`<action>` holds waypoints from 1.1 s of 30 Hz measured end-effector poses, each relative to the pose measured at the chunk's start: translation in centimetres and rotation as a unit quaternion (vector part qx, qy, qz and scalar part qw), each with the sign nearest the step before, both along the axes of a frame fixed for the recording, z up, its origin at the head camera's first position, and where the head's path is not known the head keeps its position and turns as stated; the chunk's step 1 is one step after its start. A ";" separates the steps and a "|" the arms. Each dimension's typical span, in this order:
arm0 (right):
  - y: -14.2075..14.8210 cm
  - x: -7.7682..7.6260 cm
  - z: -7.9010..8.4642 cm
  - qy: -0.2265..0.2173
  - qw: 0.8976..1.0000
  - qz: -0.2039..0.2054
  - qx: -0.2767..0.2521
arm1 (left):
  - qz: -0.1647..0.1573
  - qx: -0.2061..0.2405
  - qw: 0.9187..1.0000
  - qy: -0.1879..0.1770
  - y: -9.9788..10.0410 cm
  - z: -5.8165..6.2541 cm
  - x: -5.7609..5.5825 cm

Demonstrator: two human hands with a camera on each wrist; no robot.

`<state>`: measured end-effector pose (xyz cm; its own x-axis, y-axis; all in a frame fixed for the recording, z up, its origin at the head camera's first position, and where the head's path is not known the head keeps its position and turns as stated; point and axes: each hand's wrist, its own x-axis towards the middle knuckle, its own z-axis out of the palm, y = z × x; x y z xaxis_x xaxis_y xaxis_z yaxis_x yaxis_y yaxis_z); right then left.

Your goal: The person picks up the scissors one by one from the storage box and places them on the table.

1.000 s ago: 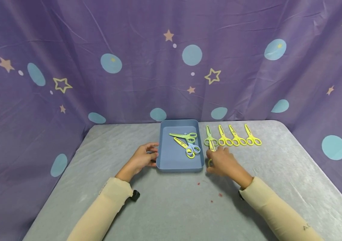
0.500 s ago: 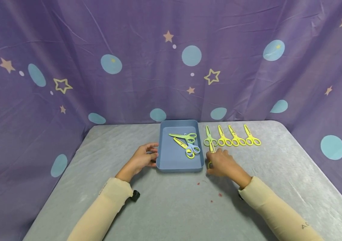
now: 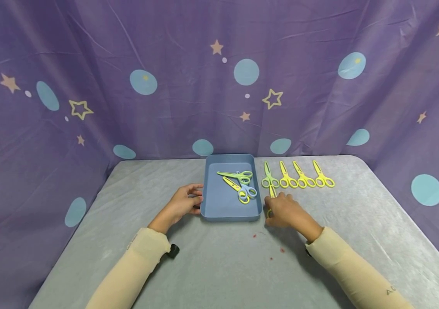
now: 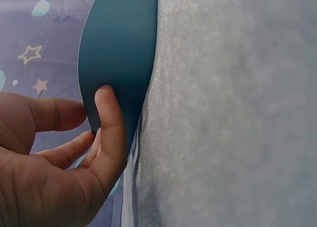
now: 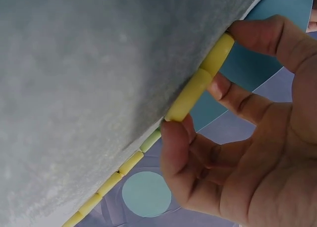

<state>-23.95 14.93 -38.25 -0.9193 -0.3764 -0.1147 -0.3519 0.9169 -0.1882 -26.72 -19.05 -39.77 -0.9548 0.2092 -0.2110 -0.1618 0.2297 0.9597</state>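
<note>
My right hand grips yellow scissors by the handles, just right of the blue tray. In the right wrist view, thumb and fingers sit at opposite ends of the yellow handle loops, which lie low against the cloth. The blades point away from me, and their tip overlaps the handles of green scissors. My left hand is at the tray's left side; in the left wrist view its fingertips touch the outer wall, fingers loosely bent. Inside the tray lie green, yellow and blue scissors, overlapping one another.
Right of the green scissors, three yellow scissors stand in a row, blades pointing to the back. Grey cloth covers the table, with small red marks in front of the tray. A purple patterned curtain hangs behind.
The yellow scissors in my right hand have slid slightly toward me, their tip now lower over the green handles. My left hand and the tray have stayed put.
</note>
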 end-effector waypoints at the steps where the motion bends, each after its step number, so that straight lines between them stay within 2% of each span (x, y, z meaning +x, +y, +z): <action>1: 0.0 0.0 0.0 -0.002 1.000 0.000 0.000 | 0.000 -0.001 1.000 0.000 0.0 0.0 0.0; 13: 0.0 0.5 1.0 -0.004 1.000 0.004 0.007 | -0.001 -0.002 1.000 0.000 -0.1 0.0 0.0; 19: 0.2 0.4 1.6 0.019 0.999 -0.002 0.029 | -0.002 -0.003 1.000 0.000 -0.1 0.0 0.0; 23: 0.4 0.1 1.8 0.037 0.999 -0.005 0.025 | -0.005 -0.003 1.000 -0.002 -0.1 0.0 0.1; 30: 0.7 -1.0 2.3 0.094 0.995 -0.005 0.034 | -0.001 -0.001 1.000 -0.003 0.0 0.2 0.2; 33: 0.9 -1.6 2.6 0.102 0.994 -0.012 0.035 | 0.002 -0.002 1.000 -0.004 0.0 0.2 0.1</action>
